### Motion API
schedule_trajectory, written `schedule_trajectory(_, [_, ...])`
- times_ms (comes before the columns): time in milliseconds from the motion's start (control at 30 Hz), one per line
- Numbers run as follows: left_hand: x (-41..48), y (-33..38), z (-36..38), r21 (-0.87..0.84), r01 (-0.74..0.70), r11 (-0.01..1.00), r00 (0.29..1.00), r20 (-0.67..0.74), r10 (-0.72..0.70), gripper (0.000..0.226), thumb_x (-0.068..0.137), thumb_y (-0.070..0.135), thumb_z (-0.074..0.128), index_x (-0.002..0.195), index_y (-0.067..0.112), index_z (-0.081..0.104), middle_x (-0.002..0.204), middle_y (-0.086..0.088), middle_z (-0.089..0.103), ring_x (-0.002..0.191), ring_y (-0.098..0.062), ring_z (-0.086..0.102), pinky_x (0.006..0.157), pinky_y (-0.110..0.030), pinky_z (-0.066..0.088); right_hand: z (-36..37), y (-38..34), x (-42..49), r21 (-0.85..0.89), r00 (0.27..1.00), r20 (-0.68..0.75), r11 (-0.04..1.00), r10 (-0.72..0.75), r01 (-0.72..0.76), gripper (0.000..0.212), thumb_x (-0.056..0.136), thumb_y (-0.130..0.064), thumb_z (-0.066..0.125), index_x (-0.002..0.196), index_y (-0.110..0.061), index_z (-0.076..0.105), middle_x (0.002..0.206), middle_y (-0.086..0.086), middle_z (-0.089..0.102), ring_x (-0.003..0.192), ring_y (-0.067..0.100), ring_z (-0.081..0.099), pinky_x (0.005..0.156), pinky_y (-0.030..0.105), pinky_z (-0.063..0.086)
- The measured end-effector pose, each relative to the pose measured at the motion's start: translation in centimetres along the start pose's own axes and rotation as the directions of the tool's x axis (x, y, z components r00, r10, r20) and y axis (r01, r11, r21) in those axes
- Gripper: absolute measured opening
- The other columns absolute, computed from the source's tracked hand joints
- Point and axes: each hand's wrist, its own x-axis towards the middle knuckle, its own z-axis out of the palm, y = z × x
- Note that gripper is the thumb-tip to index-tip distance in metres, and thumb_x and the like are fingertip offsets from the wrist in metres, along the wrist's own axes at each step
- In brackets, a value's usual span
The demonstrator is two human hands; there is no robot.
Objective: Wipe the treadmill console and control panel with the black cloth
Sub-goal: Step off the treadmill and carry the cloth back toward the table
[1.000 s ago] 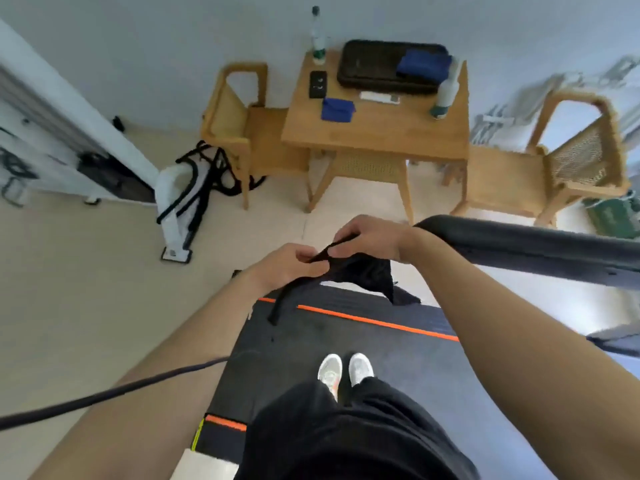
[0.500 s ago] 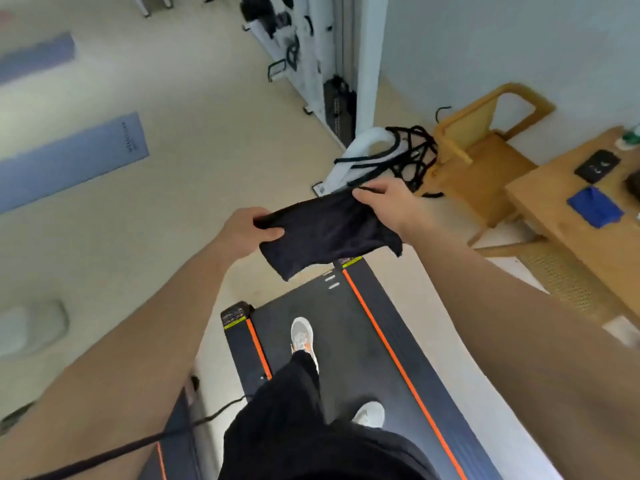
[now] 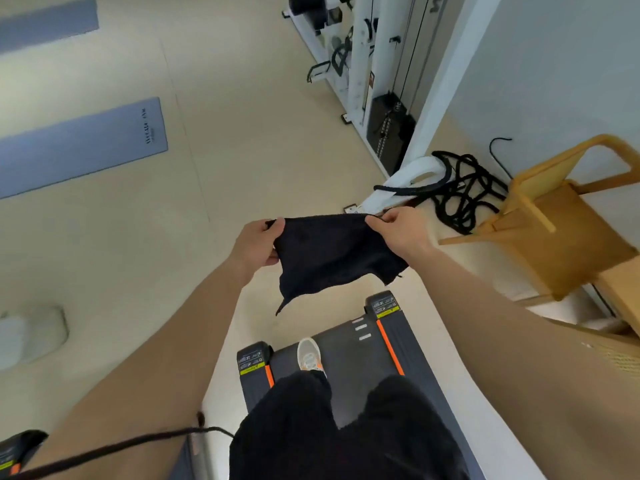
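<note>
Beige floor (image 3: 242, 168), possibly vinyl; wooden chair (image 3: 561, 237)

Bright, even, diffuse light, only soft shadows under my arms, wide-angle bending at the frame edges, mild softness overall, black cloth (image 3: 334, 252) reads as near-featureless dark, floor (image 3: 242, 133) slightly washed out.

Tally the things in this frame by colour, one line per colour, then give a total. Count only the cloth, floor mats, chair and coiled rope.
Black: 2, the cloth held between left hand and right hand, and the coiled rope
Blue-grey: 2, near floor mat and far floor mat
Wooden tan: 1, the chair
Total: 5
</note>
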Motion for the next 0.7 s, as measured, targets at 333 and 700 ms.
schedule_trajectory(333, [22.0,8.4,5.2,0.191,-0.126,0.973,0.982,0.161,0.095,0.024,0.1,0.023,0.06,0.1,0.004,0.076,0.091,-0.011,0.071,0.082,-0.02,0.066,0.069,-0.024,0.058,2.1,0.2,20.0,0.208,0.992,0.055,0.971,0.11,-0.12,0.038,0.088,-0.045,0.069,0.069,-0.016,0.055,0.068,0.006,0.051,0.062,0.02,0.049,0.063,0.034,0.042])
schedule_trajectory(700, [44.8,16.0,26.9,0.29,-0.246,0.925,0.723,0.69,-0.024,0.011,0.087,0.023,0.08,0.09,0.02,0.07,0.09,0.001,0.073,0.076,-0.012,0.072,0.064,-0.02,0.055,-2.7,12.0,40.9,0.83,0.897,0.08,0.47,0.434,-0.301,0.029,0.096,-0.021,0.067,0.116,0.0,0.068,0.11,0.016,0.075,0.093,0.028,0.074,0.077,0.039,0.062])
